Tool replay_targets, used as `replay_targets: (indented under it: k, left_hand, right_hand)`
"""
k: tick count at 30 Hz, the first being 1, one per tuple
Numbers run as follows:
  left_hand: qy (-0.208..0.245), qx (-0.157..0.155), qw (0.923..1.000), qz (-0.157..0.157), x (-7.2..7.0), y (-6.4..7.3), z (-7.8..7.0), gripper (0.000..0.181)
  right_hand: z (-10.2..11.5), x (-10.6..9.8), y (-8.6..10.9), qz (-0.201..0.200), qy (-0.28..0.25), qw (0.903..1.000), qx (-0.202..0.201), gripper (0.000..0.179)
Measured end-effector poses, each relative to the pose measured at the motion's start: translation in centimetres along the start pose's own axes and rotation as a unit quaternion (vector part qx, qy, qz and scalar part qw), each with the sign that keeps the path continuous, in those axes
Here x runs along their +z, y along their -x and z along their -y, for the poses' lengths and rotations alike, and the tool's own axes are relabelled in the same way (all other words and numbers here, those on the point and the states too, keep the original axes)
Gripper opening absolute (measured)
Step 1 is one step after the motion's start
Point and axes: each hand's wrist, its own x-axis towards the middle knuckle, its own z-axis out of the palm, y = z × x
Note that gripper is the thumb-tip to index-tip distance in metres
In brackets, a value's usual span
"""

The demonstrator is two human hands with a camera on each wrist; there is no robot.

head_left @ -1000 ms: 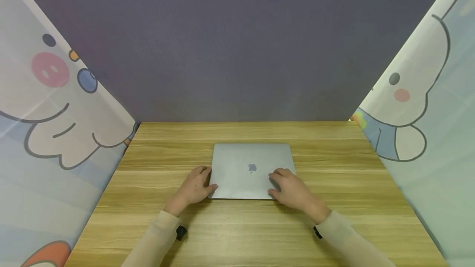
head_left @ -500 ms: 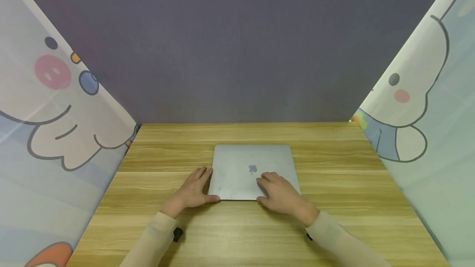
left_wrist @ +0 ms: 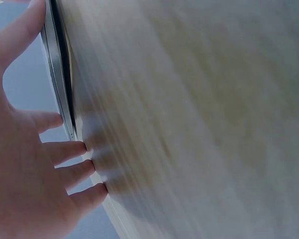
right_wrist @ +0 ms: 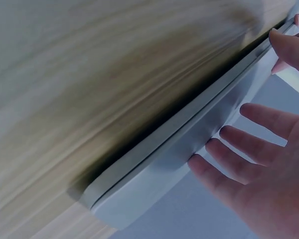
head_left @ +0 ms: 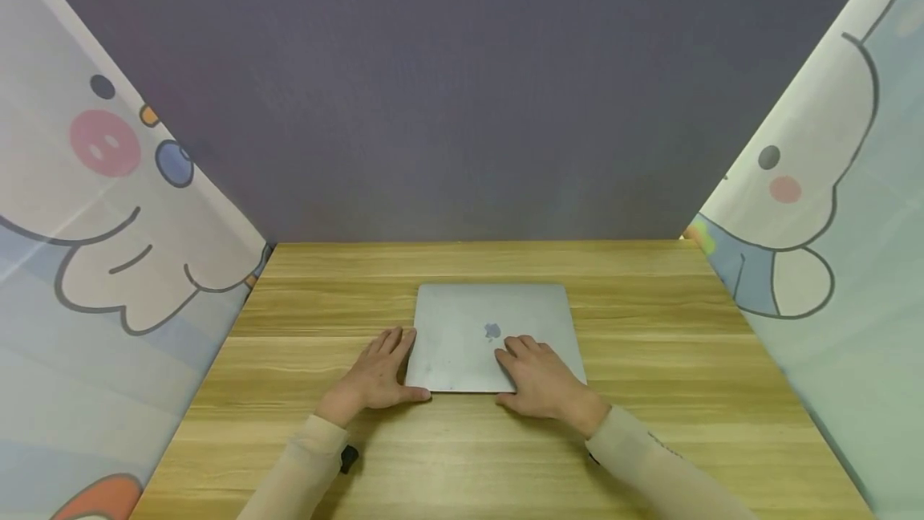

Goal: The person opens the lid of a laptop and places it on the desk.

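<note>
A closed silver laptop (head_left: 455,351) lies flat on the wooden table, its dark apple logo (head_left: 492,331) facing up. At its front left corner is my left hand (head_left: 371,379): the fingers stretch along the left side, and the thumb meets the front edge. In the left wrist view these fingertips (left_wrist: 89,193) reach down to the tabletop beside the laptop's edge (left_wrist: 57,64). My right hand (head_left: 541,382) is over the front right part of the lid. Its fingertips (right_wrist: 199,163) touch the lid, and its thumb (right_wrist: 284,45) is at the front edge.
The wooden table (head_left: 635,287) extends around the laptop. A dark grey panel (head_left: 462,103) stands behind it. Cartoon-printed cloths hang at the left (head_left: 43,375) and right (head_left: 866,392). A small black device (head_left: 349,458) sits at the left cuff.
My right hand has slid left across the lid, bringing its thumb to the front edge. The left hand's fingers have spread and its thumb moved down to the front edge. The laptop stays closed.
</note>
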Motion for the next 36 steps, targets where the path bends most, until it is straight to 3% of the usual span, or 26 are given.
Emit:
replay_targets:
  k: [23,36]
  left_hand:
    - [-0.008,-0.01,0.9998,-0.012,0.0,-0.2,-0.3,0.117]
    - [-0.013,-0.007,0.9998,-0.016,0.1,-0.3,-0.2,0.117]
  right_hand:
    - [-0.6,0.3,-0.5,-0.007,0.069,0.9972,-0.028,0.061]
    - [-1.4,1.0,-1.2,-0.06,0.105,0.9905,-0.065,0.052]
